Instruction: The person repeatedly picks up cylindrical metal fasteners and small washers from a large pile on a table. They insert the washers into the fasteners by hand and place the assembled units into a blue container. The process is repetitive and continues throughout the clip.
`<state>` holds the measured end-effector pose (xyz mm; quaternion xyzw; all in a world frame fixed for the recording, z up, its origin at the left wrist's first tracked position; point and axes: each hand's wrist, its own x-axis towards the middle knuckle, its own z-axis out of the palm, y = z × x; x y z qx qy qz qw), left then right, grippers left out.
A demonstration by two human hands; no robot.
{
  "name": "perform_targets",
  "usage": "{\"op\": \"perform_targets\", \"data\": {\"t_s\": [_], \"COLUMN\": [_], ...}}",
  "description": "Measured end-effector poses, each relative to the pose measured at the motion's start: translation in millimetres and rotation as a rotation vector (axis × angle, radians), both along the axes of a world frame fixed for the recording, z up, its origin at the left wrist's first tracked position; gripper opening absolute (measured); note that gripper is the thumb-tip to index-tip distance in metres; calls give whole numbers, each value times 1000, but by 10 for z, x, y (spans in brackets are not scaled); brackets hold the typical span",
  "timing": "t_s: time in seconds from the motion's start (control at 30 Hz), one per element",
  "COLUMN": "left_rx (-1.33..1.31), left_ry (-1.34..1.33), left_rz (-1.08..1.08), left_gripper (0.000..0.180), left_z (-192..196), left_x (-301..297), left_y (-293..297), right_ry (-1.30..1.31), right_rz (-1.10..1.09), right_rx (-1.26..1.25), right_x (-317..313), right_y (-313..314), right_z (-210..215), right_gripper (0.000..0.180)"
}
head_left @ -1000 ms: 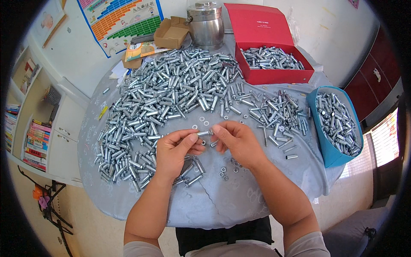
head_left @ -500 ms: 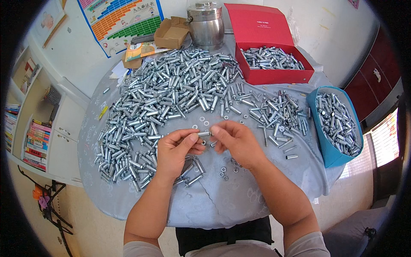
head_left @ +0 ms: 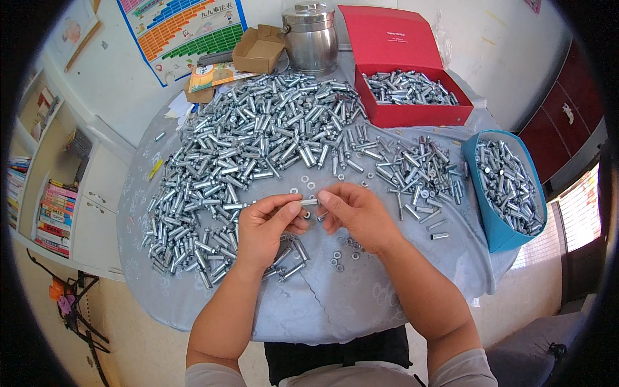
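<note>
A silvery expansion bolt [head_left: 309, 202] lies level between my hands above the grey cloth. My left hand [head_left: 264, 227] pinches its left end between thumb and fingers. At the bolt's right end, my right hand [head_left: 361, 216] closes thumb and forefinger on the tip; whether a nut sits between them is hidden. Just beyond my fingers lie a few flat washers [head_left: 311, 186]. Several loose nuts [head_left: 336, 262] rest on the cloth below my right hand. A large heap of expansion bolts [head_left: 258, 132] curves round the far and left sides, some beside my left wrist.
A smaller pile of bolts and sleeves [head_left: 419, 171] lies to the right. Behind it stands an open red box [head_left: 412, 116] of bolts, and a blue bin [head_left: 505, 242] of bolts is at the right edge. A metal pot [head_left: 311, 42] and a cardboard box [head_left: 258, 55] stand at the back.
My right hand, blurred by motion before, is now still, its fingers closed at the bolt's right end. My left hand holds the bolt in nearly the same place.
</note>
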<state>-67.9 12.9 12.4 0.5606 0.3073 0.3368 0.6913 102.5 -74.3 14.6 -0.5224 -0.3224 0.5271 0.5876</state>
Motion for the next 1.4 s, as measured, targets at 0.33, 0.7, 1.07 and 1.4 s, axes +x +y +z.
{"op": "perform_targets", "data": {"t_s": [0.33,0.7,1.07,1.4], "left_rx": [-39,72,42,84], "left_ry": [-2,-2,-12,20], "left_rz": [-14,33,1,95], "left_gripper": [23,24,19,17], "left_z": [-49,-23,5,-32], "left_x": [-29,44,12,10], "left_y": [28,-32,-26,19], "right_ry": [-160,-78,284,221], "right_rz": [-42,-85,-55,-164], "right_rx": [199,96,13,-6], "right_x": [3,-6,18,61], "right_y": [5,6,7,41], "right_z": [-54,-2,-17,-11], "right_gripper": [18,16,18,15]}}
